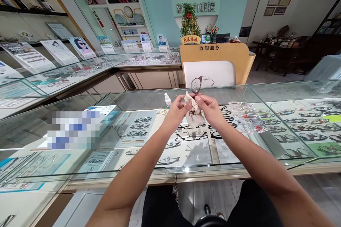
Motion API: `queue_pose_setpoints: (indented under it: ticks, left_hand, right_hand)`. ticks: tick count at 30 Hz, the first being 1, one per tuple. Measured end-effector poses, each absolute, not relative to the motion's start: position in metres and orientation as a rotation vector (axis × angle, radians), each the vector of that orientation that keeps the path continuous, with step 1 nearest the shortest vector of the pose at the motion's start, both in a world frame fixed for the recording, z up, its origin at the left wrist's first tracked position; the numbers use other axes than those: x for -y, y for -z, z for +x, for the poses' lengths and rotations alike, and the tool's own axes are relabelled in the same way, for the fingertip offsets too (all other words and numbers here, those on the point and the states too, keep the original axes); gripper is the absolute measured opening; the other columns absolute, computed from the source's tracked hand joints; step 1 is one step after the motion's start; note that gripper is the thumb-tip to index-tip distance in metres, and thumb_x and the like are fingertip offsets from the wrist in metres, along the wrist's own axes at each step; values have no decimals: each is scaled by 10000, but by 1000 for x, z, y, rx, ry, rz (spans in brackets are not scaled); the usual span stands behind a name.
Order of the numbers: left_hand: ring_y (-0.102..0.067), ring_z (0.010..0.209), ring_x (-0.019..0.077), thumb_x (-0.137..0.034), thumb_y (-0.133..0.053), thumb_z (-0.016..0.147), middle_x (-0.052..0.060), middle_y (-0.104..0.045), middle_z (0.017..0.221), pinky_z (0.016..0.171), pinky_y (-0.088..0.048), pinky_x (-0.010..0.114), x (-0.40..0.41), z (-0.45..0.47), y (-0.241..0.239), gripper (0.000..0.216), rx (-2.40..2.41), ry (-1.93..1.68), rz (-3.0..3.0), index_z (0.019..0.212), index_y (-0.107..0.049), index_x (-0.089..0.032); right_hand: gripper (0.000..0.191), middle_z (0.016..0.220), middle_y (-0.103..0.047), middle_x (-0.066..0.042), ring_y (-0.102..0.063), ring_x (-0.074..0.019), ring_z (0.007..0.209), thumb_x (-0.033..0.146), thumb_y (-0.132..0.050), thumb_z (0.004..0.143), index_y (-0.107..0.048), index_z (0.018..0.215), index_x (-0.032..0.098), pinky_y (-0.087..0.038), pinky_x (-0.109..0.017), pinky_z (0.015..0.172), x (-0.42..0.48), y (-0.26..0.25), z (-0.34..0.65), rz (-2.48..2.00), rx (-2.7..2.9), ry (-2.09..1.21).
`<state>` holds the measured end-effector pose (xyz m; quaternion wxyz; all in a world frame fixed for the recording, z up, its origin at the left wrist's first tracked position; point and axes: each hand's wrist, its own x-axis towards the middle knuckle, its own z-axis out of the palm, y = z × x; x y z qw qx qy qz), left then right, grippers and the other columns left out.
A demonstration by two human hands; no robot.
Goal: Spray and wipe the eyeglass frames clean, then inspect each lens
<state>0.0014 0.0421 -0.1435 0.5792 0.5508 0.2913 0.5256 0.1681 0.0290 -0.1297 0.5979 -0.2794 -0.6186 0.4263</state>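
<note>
Over the glass display case, both of my hands are together around a pair of eyeglasses (196, 86) with a dark brown frame. The glasses stand on edge, one lens upward and a thin temple stretching to the right. My left hand (180, 108) is closed on a pale cleaning cloth (195, 118), which is bunched between the fingers and hangs below them. With fingers pinched on the lower part of the frame, my right hand (209, 107) holds the eyeglasses. The cloth and fingers hide the other lens. A small white spray bottle (167, 100) stands just left of my left hand.
Rows of eyeglasses (191, 135) lie inside the glass display case (183, 170) beneath my hands. Clear-framed glasses (249, 117) are to the right. Papers (106, 110) lie on the left. A wooden counter (243, 60) with a plant (189, 25) stands beyond the case.
</note>
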Motion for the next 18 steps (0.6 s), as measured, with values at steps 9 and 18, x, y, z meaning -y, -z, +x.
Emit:
queue_pose_setpoints:
  ticks: [9, 18]
  left_hand:
    - [-653, 777, 174, -475, -1048, 690, 15, -701, 835, 731, -504, 295, -43, -10, 140, 551, -514, -970, 1258, 1029, -754, -157]
    - [-679, 884, 199, -581, -993, 718, 36, -739, 969, 773, -509, 290, -35, -3, 139, 602, -565, -1060, 1171, 1113, -764, -188]
  right_hand:
    - [448, 1153, -821, -43, -697, -245, 1047, 695, -738, 961, -879, 970, 270, -536, -369, 992, -33, 132, 174, -569, 1498, -1104]
    - [465, 1074, -800, -38, -630, -179, 837, 701, -768, 934, -894, 1069, 274, -526, -282, 731, -33, 132, 175, -547, 1435, -1225]
